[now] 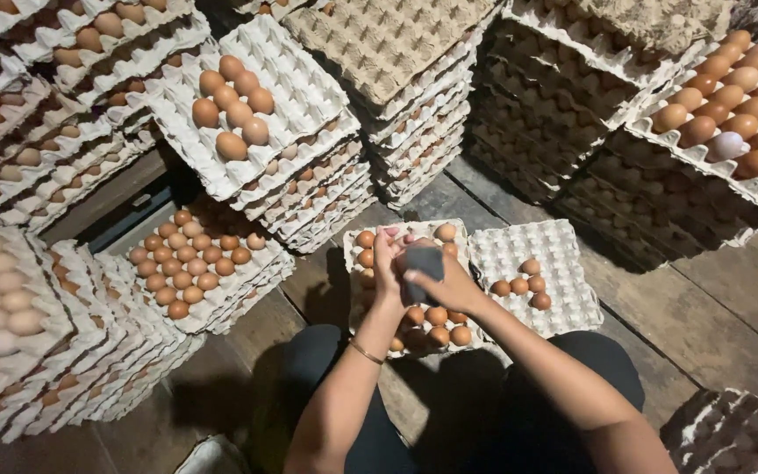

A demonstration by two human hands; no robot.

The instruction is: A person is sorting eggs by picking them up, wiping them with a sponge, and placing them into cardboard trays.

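We see left hand (387, 263) and right hand (449, 285) meeting above egg tray (377, 329) on floor. Right hand curled around grey cloth (423, 268), pressed toward left hand – left fingers closed against cloth. Whatever sits between palms hidden; we cannot tell if egg inside. Second tray (563, 263) just right of right hand – few brown eggs (524, 283). Tray stacks (256, 123) beyond hands, cut off at edges.
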